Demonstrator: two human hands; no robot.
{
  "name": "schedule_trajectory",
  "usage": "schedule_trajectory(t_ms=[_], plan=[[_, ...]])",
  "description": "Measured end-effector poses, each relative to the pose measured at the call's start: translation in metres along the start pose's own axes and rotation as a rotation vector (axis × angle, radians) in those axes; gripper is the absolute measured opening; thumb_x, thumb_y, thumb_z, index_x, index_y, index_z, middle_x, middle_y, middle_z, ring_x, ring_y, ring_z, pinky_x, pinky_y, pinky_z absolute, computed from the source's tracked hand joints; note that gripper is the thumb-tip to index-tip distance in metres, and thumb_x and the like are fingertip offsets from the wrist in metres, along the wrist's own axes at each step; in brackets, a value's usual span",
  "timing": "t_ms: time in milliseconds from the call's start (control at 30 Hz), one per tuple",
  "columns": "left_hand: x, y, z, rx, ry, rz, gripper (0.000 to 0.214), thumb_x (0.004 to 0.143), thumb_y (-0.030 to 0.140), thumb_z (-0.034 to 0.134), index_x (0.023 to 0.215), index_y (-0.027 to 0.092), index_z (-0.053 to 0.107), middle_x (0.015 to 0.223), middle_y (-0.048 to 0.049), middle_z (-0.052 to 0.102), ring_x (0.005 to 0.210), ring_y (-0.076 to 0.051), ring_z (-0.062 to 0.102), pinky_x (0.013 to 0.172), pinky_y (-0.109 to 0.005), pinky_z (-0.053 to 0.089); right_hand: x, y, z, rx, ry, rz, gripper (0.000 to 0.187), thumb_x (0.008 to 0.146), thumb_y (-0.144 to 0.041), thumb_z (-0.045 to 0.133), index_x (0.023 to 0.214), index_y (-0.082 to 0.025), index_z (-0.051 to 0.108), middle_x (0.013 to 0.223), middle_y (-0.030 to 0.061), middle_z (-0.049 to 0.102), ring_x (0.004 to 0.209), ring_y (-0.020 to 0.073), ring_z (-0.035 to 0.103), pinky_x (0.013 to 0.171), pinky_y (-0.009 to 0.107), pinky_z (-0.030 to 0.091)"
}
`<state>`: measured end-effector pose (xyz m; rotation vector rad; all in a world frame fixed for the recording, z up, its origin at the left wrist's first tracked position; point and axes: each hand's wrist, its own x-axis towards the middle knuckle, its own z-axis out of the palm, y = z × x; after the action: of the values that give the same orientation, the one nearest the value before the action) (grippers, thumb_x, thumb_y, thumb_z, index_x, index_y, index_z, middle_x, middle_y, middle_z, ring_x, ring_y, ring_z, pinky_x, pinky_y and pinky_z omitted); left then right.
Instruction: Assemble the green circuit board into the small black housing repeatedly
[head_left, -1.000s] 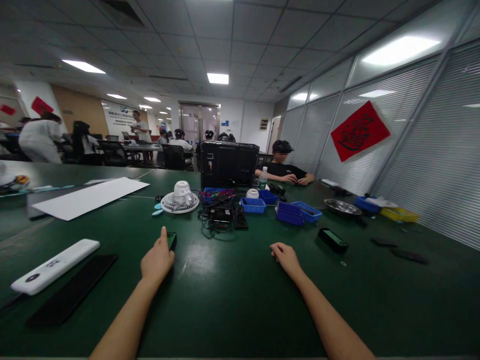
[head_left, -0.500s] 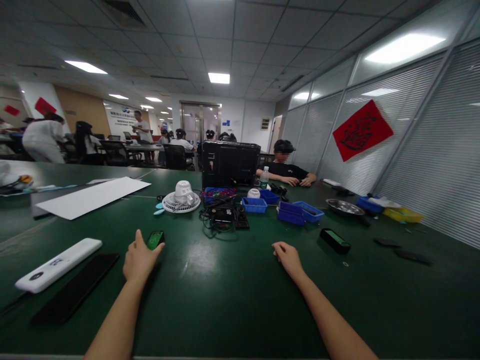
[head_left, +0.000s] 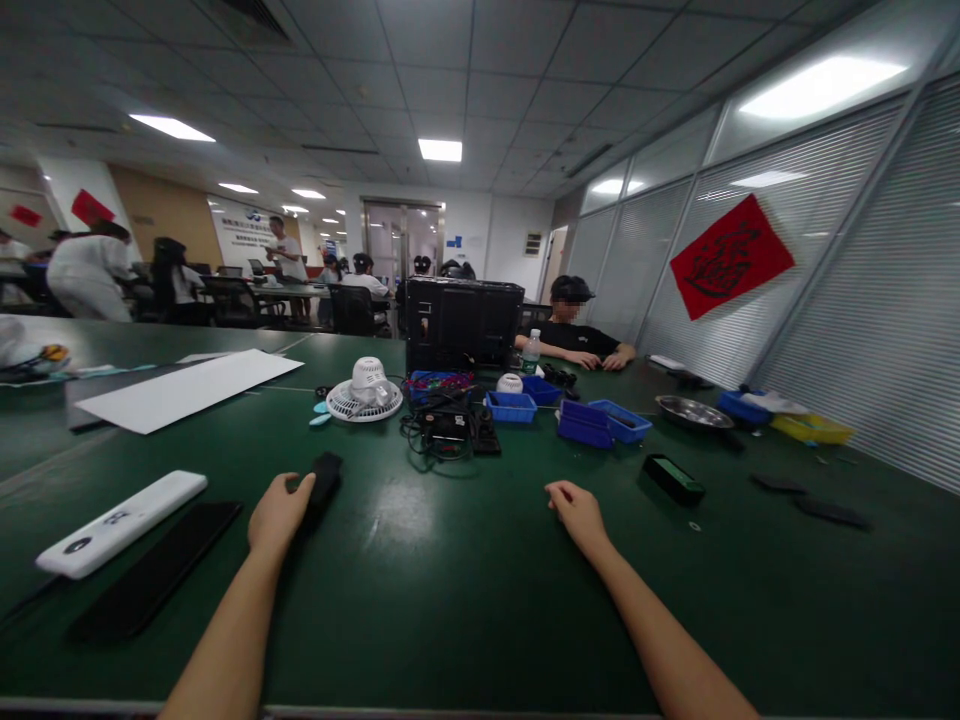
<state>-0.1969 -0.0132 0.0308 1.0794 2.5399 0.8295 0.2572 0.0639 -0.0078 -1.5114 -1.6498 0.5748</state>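
Observation:
My left hand has its thumb and fingers closed around a small black box, on the left half of the green table. The box is tipped so that its dark side faces me, and its green face is out of sight. My right hand rests on the table at right of centre, fingers curled in, with nothing seen in them. Farther right lies a similar black box with a green face. Left of my left hand are a white power strip and a flat black panel.
Ahead stand a white fan, a black adapter with cables, a black computer case and blue bins. A metal bowl and yellow tray lie right. Opposite sits a person.
The black box in my left hand has turned, from its green face showing to its dark side showing, and my fingers have closed around it. My right hand has stayed put.

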Motion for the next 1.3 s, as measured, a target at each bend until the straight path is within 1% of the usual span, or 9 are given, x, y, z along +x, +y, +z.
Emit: schedule_trajectory(t_ms=[67, 133, 267, 400, 533, 733, 967, 1133, 1300], plan=[[0.003, -0.001, 0.001, 0.028, -0.023, 0.014, 0.054, 0.078, 0.053, 0.031, 0.11, 0.017, 0.055, 0.109, -0.0127, 0.061, 0.097, -0.03, 0.057, 0.073, -0.038, 0.046, 0.0, -0.001, 0.0, -0.007, -0.013, 0.005, 0.032, 0.074, -0.043, 0.045, 0.072, -0.017, 0.064, 0.06, 0.0021, 0.061, 0.053, 0.0154, 0.054, 0.051, 0.024, 0.037], [0.002, -0.002, 0.001, 0.078, 0.0, 0.029, 0.053, 0.078, 0.051, 0.03, 0.108, 0.017, 0.057, 0.108, -0.0134, 0.061, 0.097, -0.031, 0.057, 0.073, -0.038, 0.045, -0.001, -0.002, 0.0, -0.017, -0.023, 0.005, 0.032, 0.074, -0.043, 0.045, 0.072, -0.018, 0.064, 0.06, 0.0019, 0.062, 0.053, 0.0152, 0.054, 0.051, 0.024, 0.038], [-0.005, 0.002, 0.002, 0.105, 0.101, 0.083, 0.065, 0.075, 0.06, 0.033, 0.12, 0.015, 0.048, 0.111, -0.0132, 0.059, 0.1, -0.032, 0.055, 0.077, -0.039, 0.044, 0.0, 0.0, 0.001, -0.013, -0.02, 0.002, 0.031, 0.073, -0.042, 0.045, 0.074, -0.018, 0.064, 0.06, 0.0017, 0.062, 0.053, 0.0151, 0.054, 0.052, 0.025, 0.038], [-0.013, 0.007, 0.002, 0.146, 0.1, 0.128, 0.071, 0.072, 0.06, 0.04, 0.127, 0.016, 0.038, 0.113, -0.0146, 0.058, 0.1, -0.033, 0.055, 0.076, -0.039, 0.044, 0.0, 0.0, 0.001, -0.012, -0.03, 0.001, 0.031, 0.073, -0.042, 0.045, 0.073, -0.017, 0.064, 0.06, 0.0019, 0.061, 0.054, 0.0152, 0.054, 0.052, 0.025, 0.038], [-0.016, 0.009, -0.002, 0.114, 0.071, 0.099, 0.069, 0.073, 0.058, 0.04, 0.128, 0.017, 0.036, 0.113, -0.0153, 0.058, 0.099, -0.032, 0.056, 0.074, -0.039, 0.045, -0.001, 0.0, 0.0, -0.024, -0.049, 0.002, 0.032, 0.075, -0.042, 0.043, 0.075, -0.018, 0.064, 0.061, 0.0013, 0.061, 0.053, 0.0146, 0.053, 0.052, 0.025, 0.037], [-0.01, 0.006, -0.005, -0.01, 0.079, 0.005, 0.069, 0.074, 0.061, 0.036, 0.128, 0.018, 0.036, 0.109, -0.0114, 0.061, 0.1, -0.03, 0.056, 0.076, -0.039, 0.045, -0.002, 0.0, 0.0, -0.026, -0.077, 0.011, 0.032, 0.076, -0.042, 0.043, 0.075, -0.017, 0.063, 0.061, 0.0011, 0.061, 0.053, 0.0144, 0.053, 0.051, 0.025, 0.037], [0.004, -0.003, 0.0, 0.062, 0.041, 0.008, 0.05, 0.081, 0.046, 0.028, 0.106, 0.015, 0.058, 0.102, -0.0161, 0.063, 0.09, -0.03, 0.06, 0.066, -0.036, 0.045, 0.001, 0.004, 0.002, -0.032, -0.08, 0.0, 0.032, 0.076, -0.042, 0.042, 0.074, -0.017, 0.061, 0.06, 0.0001, 0.059, 0.053, 0.0142, 0.053, 0.052, 0.024, 0.038], [0.005, -0.008, 0.0, 0.156, 0.061, 0.005, 0.051, 0.082, 0.043, 0.024, 0.109, 0.015, 0.056, 0.099, -0.0172, 0.063, 0.088, -0.032, 0.06, 0.065, -0.038, 0.044, 0.0, 0.003, 0.001, -0.039, -0.096, 0.002, 0.032, 0.076, -0.043, 0.042, 0.075, -0.017, 0.061, 0.061, 0.0004, 0.06, 0.053, 0.0145, 0.054, 0.052, 0.024, 0.039], [0.004, -0.008, -0.002, 0.068, 0.137, -0.012, 0.052, 0.082, 0.045, 0.025, 0.112, 0.016, 0.055, 0.105, -0.0173, 0.061, 0.094, -0.033, 0.057, 0.07, -0.04, 0.044, -0.002, -0.002, -0.001, -0.048, -0.125, 0.001, 0.033, 0.077, -0.043, 0.041, 0.076, -0.017, 0.062, 0.063, 0.0004, 0.06, 0.053, 0.0141, 0.053, 0.052, 0.025, 0.039]])
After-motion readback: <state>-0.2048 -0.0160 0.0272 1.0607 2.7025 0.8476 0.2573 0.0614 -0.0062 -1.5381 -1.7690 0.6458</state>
